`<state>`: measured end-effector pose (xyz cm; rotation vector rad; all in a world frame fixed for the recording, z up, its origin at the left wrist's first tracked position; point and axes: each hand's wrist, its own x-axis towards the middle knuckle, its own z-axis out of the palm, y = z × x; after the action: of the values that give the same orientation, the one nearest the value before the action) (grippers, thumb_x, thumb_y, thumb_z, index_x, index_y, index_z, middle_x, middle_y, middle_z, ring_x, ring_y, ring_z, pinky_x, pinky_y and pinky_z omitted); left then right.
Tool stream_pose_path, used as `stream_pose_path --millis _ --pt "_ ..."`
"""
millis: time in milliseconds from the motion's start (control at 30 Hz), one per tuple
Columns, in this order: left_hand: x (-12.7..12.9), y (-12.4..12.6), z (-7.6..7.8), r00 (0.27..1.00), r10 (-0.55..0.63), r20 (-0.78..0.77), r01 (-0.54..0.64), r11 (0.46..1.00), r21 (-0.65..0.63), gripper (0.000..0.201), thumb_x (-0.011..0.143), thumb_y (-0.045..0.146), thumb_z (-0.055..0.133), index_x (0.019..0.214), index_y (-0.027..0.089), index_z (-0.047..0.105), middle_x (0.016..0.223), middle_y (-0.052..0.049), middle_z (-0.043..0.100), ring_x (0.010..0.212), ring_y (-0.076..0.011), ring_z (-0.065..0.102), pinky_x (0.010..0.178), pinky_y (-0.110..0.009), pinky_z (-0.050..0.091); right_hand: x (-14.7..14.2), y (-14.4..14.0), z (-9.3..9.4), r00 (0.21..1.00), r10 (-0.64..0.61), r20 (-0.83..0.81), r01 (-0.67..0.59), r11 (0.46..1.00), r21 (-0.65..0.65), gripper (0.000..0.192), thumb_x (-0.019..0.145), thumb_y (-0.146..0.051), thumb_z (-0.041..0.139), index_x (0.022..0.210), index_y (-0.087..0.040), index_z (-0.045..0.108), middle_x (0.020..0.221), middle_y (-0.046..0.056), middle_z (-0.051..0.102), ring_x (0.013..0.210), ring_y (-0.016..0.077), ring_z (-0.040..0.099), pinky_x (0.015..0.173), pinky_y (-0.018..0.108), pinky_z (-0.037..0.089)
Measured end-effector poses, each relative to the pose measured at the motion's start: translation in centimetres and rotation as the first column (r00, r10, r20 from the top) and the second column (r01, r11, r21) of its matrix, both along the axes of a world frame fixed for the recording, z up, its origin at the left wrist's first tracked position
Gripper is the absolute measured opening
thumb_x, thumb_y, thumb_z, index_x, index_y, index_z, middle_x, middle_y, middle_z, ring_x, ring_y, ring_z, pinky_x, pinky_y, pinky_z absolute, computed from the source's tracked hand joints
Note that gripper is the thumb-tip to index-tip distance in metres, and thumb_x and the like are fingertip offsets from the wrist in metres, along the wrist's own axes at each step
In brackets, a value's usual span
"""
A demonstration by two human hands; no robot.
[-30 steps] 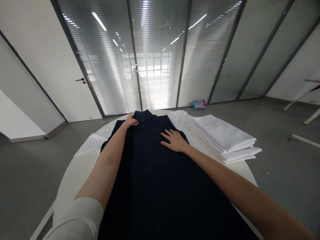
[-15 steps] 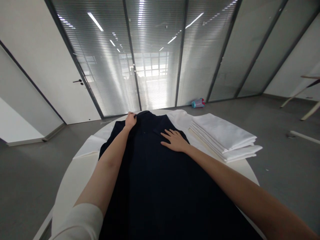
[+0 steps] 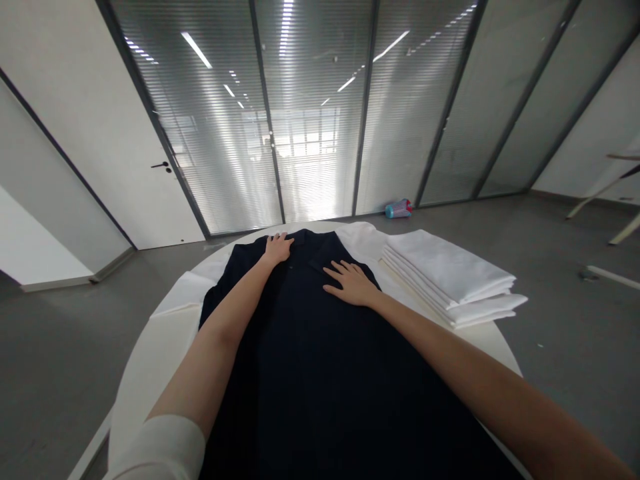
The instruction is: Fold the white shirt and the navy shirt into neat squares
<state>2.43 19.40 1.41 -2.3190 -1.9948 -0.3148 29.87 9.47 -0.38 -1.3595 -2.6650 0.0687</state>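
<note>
**A:** So, what am I looking at on the feed? Where are the hands?

**B:** Both are flat on the dark navy shirt [image 3: 320,360], which lies spread out lengthwise down the middle of the frame on a round white table [image 3: 145,360]. My left hand [image 3: 278,248] sits up at the collar end, top centre of the shirt, palm down with the fingers loosely spread, not pinching any fabric as far as I can tell. My right hand [image 3: 351,283] is just below and to the right of it, pressed flat on the chest area, fingers splayed wide, holding nothing.

**A:** Anything else on the table?

**B:** A stack of folded white cloths [image 3: 450,277] at right of centre, just beside the shirt. More white fabric [image 3: 183,293] peeks out from under the shirt on the left. Behind the table there's a small pink-and-teal bottle [image 3: 399,209] lying on the grey floor by the glass wall.
</note>
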Motion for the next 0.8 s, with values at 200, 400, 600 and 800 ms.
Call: stream_pose_path --millis 200,400,600,800 --pt "1.5 0.7 -0.4 0.999 -0.007 0.054 0.010 0.998 -0.070 0.065 0.096 0.058 0.032 0.153 0.026 0.034 0.153 -0.016 0.040 0.140 -0.0401 0.034 0.110 -0.069 0.020 0.0 0.1 -0.1 1.000 -0.007 -0.001 0.007 1.000 0.005 0.076 0.091 -0.073 0.027 0.153 -0.030 0.038 0.160 0.007 0.030 0.147 0.0351 0.024 0.118 0.053 0.020" --pt "1.3 1.2 -0.2 0.999 0.016 0.028 -0.008 0.963 -0.268 0.081 0.087 0.077 0.032 0.155 0.034 0.027 0.164 -0.013 0.017 0.149 -0.0418 0.009 0.108 -0.075 0.006 0.0 -0.1 0.1 1.000 -0.002 0.011 0.002 1.000 0.013 0.075 0.093 -0.072 0.027 0.153 -0.029 0.037 0.160 0.008 0.030 0.147 0.0351 0.025 0.118 0.053 0.021" --pt "2.7 1.8 0.6 1.000 -0.011 0.016 0.013 0.986 -0.165 0.073 0.091 0.066 0.040 0.150 0.025 0.039 0.162 -0.012 0.025 0.150 -0.0390 0.009 0.114 -0.069 0.003 -0.1 -0.1 0.1 1.000 -0.005 0.015 0.004 0.999 0.034 0.071 0.094 -0.068 0.032 0.151 -0.028 0.040 0.159 0.009 0.032 0.146 0.0362 0.027 0.117 0.054 0.022" --pt "4.6 2.2 -0.8 0.995 -0.074 0.068 0.085 0.982 -0.167 0.073 0.092 0.064 0.037 0.152 0.024 0.033 0.163 -0.008 0.022 0.150 -0.0340 0.015 0.117 -0.065 0.009 -0.1 0.1 -0.1 1.000 -0.002 0.004 0.002 1.000 0.028 0.071 0.093 -0.069 0.032 0.152 -0.028 0.040 0.160 0.009 0.032 0.146 0.0361 0.026 0.117 0.053 0.022"
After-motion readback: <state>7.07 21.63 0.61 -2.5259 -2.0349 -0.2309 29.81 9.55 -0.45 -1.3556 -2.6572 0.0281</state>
